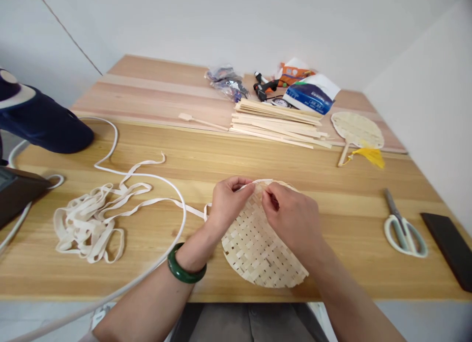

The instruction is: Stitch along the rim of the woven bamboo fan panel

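Left hand (230,204) and right hand (291,219) both pinched the far rim of a round pale woven bamboo disc (258,248), its bulk toward the person (flat cream tape (184,208) trailing left).

- The left hand (230,204) is bending forward at the wrist, and its back is turning up toward the head camera.
- The fingers (239,183) of this hand are curling down and are pinching together with the thumb.
- The right hand (291,219) is holding very near beside the left hand, but a small gap is showing between them.
- Its fingertips (272,200) are pointing down and toward the left hand.
- The bare left forearm (147,307) is extending from the lower left, and a green bangle (187,266) is sitting around the wrist.
- The bare right forearm (350,302) is extending from the lower right, so both arms are forming a narrow V shape.
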Demonstrator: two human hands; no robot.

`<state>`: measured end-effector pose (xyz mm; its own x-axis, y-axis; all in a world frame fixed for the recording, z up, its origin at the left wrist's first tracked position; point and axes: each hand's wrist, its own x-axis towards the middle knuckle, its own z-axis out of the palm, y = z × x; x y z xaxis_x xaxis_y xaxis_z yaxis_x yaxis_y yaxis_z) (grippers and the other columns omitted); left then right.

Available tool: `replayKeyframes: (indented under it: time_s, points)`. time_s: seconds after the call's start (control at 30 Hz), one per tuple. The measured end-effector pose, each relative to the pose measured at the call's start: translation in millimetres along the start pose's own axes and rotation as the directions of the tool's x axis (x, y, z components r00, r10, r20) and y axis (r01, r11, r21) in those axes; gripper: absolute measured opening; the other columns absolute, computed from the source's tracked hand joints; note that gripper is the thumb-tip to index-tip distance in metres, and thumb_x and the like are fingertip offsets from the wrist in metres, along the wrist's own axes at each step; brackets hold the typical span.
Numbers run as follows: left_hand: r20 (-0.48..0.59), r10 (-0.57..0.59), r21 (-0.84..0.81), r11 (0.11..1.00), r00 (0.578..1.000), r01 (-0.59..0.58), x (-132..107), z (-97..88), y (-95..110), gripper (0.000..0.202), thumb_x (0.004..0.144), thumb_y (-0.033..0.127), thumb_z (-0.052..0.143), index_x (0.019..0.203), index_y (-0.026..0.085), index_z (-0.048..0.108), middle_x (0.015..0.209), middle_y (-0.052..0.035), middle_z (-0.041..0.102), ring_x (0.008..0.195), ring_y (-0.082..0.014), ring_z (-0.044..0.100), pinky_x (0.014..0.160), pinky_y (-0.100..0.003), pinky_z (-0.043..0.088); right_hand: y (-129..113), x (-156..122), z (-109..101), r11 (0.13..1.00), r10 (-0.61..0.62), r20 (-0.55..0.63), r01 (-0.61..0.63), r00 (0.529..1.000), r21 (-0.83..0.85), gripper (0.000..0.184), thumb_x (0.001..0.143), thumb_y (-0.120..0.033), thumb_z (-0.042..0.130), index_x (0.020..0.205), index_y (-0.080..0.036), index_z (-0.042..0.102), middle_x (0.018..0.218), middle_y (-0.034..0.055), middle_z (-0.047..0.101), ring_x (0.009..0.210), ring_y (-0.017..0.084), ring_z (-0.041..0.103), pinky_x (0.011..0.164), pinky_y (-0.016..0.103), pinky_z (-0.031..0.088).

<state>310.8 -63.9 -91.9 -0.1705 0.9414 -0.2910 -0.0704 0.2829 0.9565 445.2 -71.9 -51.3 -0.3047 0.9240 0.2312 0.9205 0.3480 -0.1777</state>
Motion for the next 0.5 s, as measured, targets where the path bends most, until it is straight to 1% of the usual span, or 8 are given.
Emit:
replayKeyframes:
  time_s: [0.1, 0.2, 0.33, 0.43, 0.47, 0.5]
  points:
    - [0.003, 0.011, 0.018, 1.000, 1.000, -0.011, -0.6, 0.4, 0.1, 0.015, 0.072, 0.028, 0.068, 0.076, 0.013, 0.070, 0.074, -0.0044, 0.070, 0.065, -0.0132, 0.058, 0.058, -0.022, 0.043, -0.1, 1.7, 3.3, 1.000, 0.027, -0.004, -0.027, 1.000, 0.015, 0.022, 0.083, -0.022, 0.054, 0.061, -0.018, 0.051, 0.054, -0.0030, 0.056, 0.050, 0.010, 0.045, 0.051, 0.024, 0.020]
    - [0.015, 0.030, 0.017, 0.999, 0.999, -0.030, -2.2, 1.0, 0.9, 0.012, 0.072, 0.026, 0.068, 0.073, 0.014, 0.071, 0.074, -0.0037, 0.071, 0.068, -0.0144, 0.062, 0.060, -0.022, 0.044, -0.8, 5.7, 8.4, 0.998, 0.066, 0.013, -0.066, 0.998, 0.017, 0.021, 0.082, -0.023, 0.054, 0.062, -0.018, 0.053, 0.055, -0.0021, 0.058, 0.051, 0.011, 0.047, 0.052, 0.025, 0.021]
    - [0.050, 0.036, -0.034, 0.999, 0.998, -0.035, -2.4, 1.9, -0.7, 0.014, 0.070, 0.027, 0.071, 0.073, 0.014, 0.072, 0.078, -0.0050, 0.073, 0.073, -0.0167, 0.065, 0.066, -0.023, 0.047, -2.8, 13.5, 14.6, 0.989, 0.148, 0.112, -0.148, 0.983, -0.005, 0.020, 0.085, -0.025, 0.051, 0.067, -0.019, 0.057, 0.060, 0.0005, 0.063, 0.054, 0.013, 0.050, 0.053, 0.027, 0.022]
    - [0.045, 0.027, -0.054, 0.998, 0.999, -0.024, -1.3, 2.3, -2.5, 0.015, 0.070, 0.029, 0.072, 0.074, 0.014, 0.072, 0.079, -0.0055, 0.073, 0.075, -0.0170, 0.065, 0.067, -0.024, 0.047, -2.4, 16.8, 8.8, 0.990, 0.138, 0.212, -0.142, 0.967, 0.007, 0.024, 0.090, -0.026, 0.046, 0.074, -0.019, 0.062, 0.069, 0.0036, 0.068, 0.059, 0.016, 0.055, 0.054, 0.028, 0.023]
    - [0.047, 0.021, -0.057, 0.998, 0.999, -0.018, -1.2, 2.3, -2.7, 0.016, 0.070, 0.029, 0.072, 0.074, 0.014, 0.072, 0.079, -0.0051, 0.073, 0.074, -0.0167, 0.065, 0.067, -0.024, 0.047, -0.5, 17.2, 4.4, 0.991, 0.120, 0.224, -0.129, 0.967, 0.028, 0.024, 0.092, -0.028, 0.045, 0.078, -0.019, 0.063, 0.074, 0.0041, 0.070, 0.062, 0.017, 0.056, 0.054, 0.028, 0.025]
    - [0.051, 0.013, -0.059, 0.998, 0.999, -0.010, -1.2, 2.2, -2.6, 0.016, 0.070, 0.030, 0.072, 0.074, 0.014, 0.072, 0.078, -0.0046, 0.073, 0.073, -0.0163, 0.065, 0.065, -0.023, 0.046, 2.7, 17.7, -1.0, 0.992, 0.103, 0.207, -0.116, 0.973, 0.049, 0.024, 0.092, -0.031, 0.046, 0.081, -0.020, 0.065, 0.078, 0.0044, 0.071, 0.065, 0.018, 0.058, 0.055, 0.029, 0.027]
